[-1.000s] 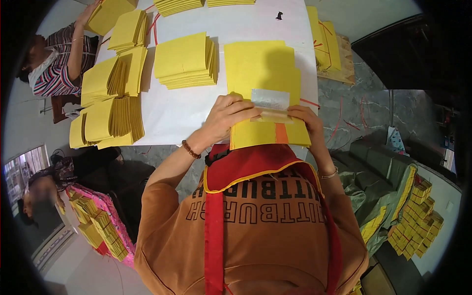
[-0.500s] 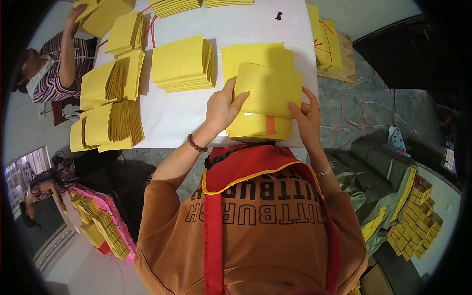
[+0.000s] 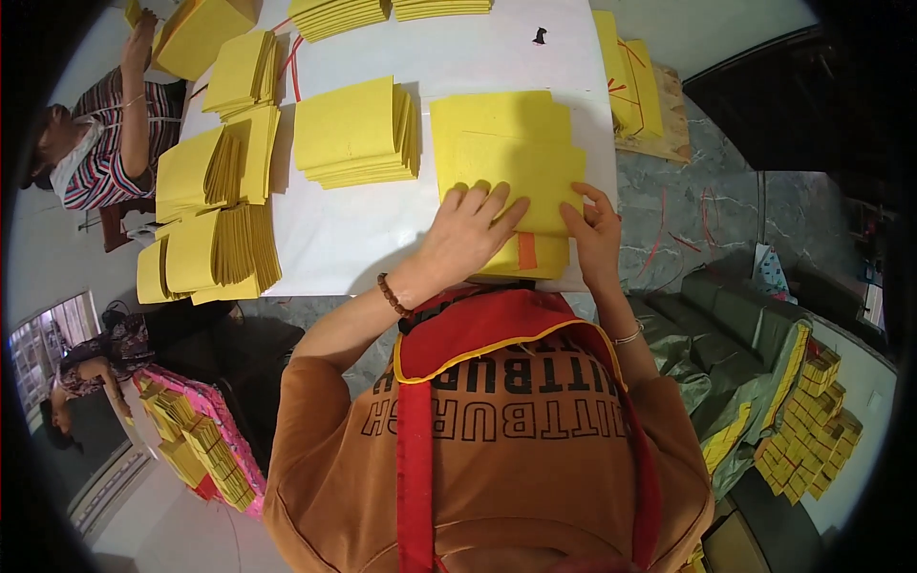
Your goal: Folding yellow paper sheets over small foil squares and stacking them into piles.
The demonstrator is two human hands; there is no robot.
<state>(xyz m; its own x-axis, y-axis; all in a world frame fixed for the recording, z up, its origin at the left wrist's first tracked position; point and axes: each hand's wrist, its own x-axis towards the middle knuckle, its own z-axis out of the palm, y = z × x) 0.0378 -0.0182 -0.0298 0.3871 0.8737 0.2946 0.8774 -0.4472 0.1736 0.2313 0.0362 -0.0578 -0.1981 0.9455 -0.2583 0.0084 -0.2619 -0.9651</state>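
On the near right part of the white table (image 3: 358,224), a yellow paper sheet (image 3: 521,164) lies over a larger yellow stack (image 3: 458,110). My left hand (image 3: 468,231) rests flat across the sheet's near left part, fingers stretched out and slightly apart. At the right edge, my right hand (image 3: 597,224) has its thumb and curled forefinger close together on the sheet's border; its other fingers are partly hidden. An orange-red strip (image 3: 526,251) shows on the yellow paper below the sheet's near edge. Further left stands a pile of folded yellow paper (image 3: 349,124).
More folded yellow piles (image 3: 215,244) line the table's left side, others (image 3: 339,14) its far edge. A small black object (image 3: 541,36) lies at the far right. Tied yellow bundles (image 3: 638,91) sit right of the table. A person in stripes (image 3: 110,134) works at the far left.
My left hand has moved from the sheet's left edge onto its top and flattened out. The sheet has come down slightly nearer to me. My right hand stays at the right edge.
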